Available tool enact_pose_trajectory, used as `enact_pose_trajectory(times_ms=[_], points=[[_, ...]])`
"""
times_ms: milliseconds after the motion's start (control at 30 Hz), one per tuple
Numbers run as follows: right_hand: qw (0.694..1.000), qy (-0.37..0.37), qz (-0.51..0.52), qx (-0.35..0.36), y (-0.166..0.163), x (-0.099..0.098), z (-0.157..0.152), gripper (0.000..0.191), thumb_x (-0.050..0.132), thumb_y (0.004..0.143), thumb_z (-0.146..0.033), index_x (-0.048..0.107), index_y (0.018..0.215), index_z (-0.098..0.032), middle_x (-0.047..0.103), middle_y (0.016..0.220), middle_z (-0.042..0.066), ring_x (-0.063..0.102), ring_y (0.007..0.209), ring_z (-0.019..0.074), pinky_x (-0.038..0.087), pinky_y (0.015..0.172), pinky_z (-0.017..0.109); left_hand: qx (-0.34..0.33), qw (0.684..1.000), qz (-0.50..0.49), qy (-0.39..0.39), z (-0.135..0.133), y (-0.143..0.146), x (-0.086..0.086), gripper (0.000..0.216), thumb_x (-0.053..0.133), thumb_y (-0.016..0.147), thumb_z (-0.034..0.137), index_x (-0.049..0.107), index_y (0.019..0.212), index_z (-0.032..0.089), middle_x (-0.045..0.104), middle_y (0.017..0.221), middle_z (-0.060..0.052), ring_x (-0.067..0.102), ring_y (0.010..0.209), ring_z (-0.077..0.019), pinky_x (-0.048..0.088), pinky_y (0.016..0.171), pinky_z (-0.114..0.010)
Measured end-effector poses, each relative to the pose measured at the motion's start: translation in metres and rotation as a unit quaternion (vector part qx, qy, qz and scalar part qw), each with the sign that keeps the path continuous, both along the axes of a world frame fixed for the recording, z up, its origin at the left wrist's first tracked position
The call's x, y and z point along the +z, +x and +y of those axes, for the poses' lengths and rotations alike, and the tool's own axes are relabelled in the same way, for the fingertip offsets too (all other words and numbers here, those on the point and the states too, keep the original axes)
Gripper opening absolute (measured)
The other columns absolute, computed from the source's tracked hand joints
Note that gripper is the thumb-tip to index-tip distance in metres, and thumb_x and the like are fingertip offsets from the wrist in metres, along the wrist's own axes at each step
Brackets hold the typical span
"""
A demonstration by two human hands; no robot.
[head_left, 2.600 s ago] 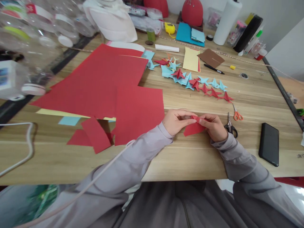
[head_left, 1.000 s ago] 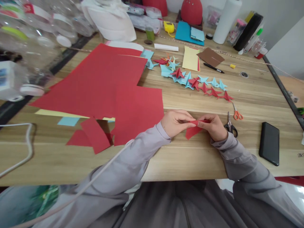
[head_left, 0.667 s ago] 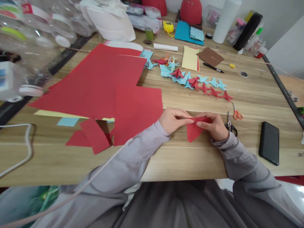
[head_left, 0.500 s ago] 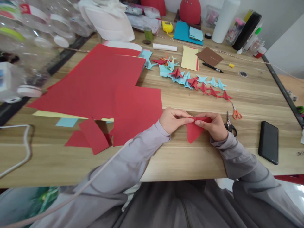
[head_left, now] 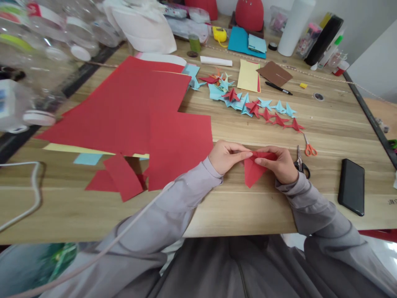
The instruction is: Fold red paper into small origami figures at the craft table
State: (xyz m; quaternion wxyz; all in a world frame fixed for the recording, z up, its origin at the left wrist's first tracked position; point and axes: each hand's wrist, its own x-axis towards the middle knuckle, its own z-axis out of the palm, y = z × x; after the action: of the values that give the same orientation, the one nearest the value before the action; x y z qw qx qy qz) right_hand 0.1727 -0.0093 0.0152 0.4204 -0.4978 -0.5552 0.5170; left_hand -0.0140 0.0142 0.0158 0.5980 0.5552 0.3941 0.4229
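A small folded piece of red paper [head_left: 252,171] hangs point-down between my two hands, just above the wooden table [head_left: 235,207] near its front edge. My left hand [head_left: 226,156] pinches its upper left edge with closed fingers. My right hand [head_left: 279,164] grips its upper right part, thumb on top. Both sleeves are grey.
Large red sheets [head_left: 133,111] lie to the left, with red scraps [head_left: 119,178] below them. A row of red and blue folded paper shapes [head_left: 257,108] runs behind my hands. Scissors [head_left: 300,163], small orange scissors [head_left: 309,148] and a black phone [head_left: 351,187] lie to the right.
The red piece has turned from lying slanted on the table to hanging with its point down. My hands stayed in place, shifting their grip along its upper edge.
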Motion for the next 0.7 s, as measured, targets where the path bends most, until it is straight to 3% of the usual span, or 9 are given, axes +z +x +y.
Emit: enact_pose_trajectory(times_ms=[333,467,700], points=[[1.000,-0.014,0.002,0.009,0.0002,0.0008,0.0004,0.029,0.082,0.060,-0.036,0.075,0.081,-0.018,0.074,0.076,0.003,0.064,0.065,0.0140,0.051,0.064,0.027,-0.012,1.000,0.011,0.005,0.0000,-0.0003,-0.0027,0.024,0.080,0.061,0.035,0.076,0.074,0.016,0.074,0.071,-0.006,0.067,0.063,-0.0164,0.055,0.060,-0.026],[1.000,0.008,-0.016,0.020,-0.0002,0.0020,0.0000,0.028,0.081,0.062,-0.037,0.075,0.081,-0.018,0.074,0.077,0.004,0.064,0.066,0.0144,0.052,0.065,0.027,0.003,0.999,0.020,0.031,0.0001,0.0000,-0.0038,0.021,0.079,0.062,0.034,0.077,0.073,0.016,0.075,0.074,-0.007,0.069,0.068,-0.0172,0.055,0.066,-0.027],[0.996,0.061,-0.066,0.001,-0.0016,0.0009,-0.0010,0.023,0.079,0.066,-0.038,0.075,0.079,-0.019,0.075,0.077,0.004,0.066,0.068,0.0156,0.053,0.066,0.028,0.023,1.000,0.014,0.002,0.0005,0.0018,-0.0056,0.024,0.082,0.058,0.037,0.077,0.070,0.017,0.075,0.072,-0.006,0.068,0.067,-0.0175,0.055,0.066,-0.027]])
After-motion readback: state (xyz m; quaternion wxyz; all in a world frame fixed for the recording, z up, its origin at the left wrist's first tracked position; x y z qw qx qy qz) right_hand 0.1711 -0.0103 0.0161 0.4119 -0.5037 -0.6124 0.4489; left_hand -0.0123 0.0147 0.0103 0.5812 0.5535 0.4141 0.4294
